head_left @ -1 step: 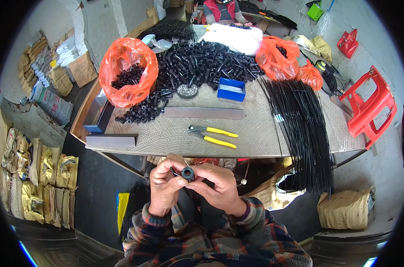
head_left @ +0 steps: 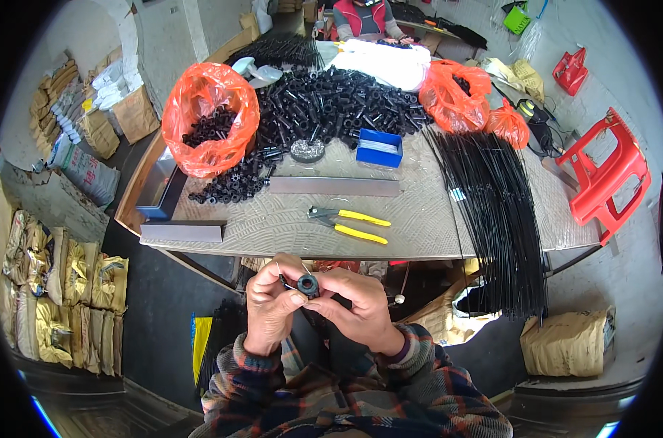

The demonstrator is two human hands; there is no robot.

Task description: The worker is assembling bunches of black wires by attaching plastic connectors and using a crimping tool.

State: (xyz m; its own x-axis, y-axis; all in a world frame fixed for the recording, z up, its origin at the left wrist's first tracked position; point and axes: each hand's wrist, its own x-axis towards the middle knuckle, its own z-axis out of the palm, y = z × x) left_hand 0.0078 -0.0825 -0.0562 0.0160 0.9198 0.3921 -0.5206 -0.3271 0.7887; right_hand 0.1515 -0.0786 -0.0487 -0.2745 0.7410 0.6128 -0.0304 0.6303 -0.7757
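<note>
Just in front of the table's near edge, both my hands pinch a small black tubular plastic part, its round open end facing up toward me. My left hand presses thumb and forefinger against its left side. Fingers of my right hand close round it from the right. Thin light wires or pins stick up beside the part; where their lower ends sit is hidden by my fingers. On the tabletop beyond lie pliers with yellow handles, apart from both hands.
On the table lie a heap of black plastic parts, an orange bag, a blue box, a metal bar and black rods overhanging the edge. A red stool stands right. Another person sits opposite.
</note>
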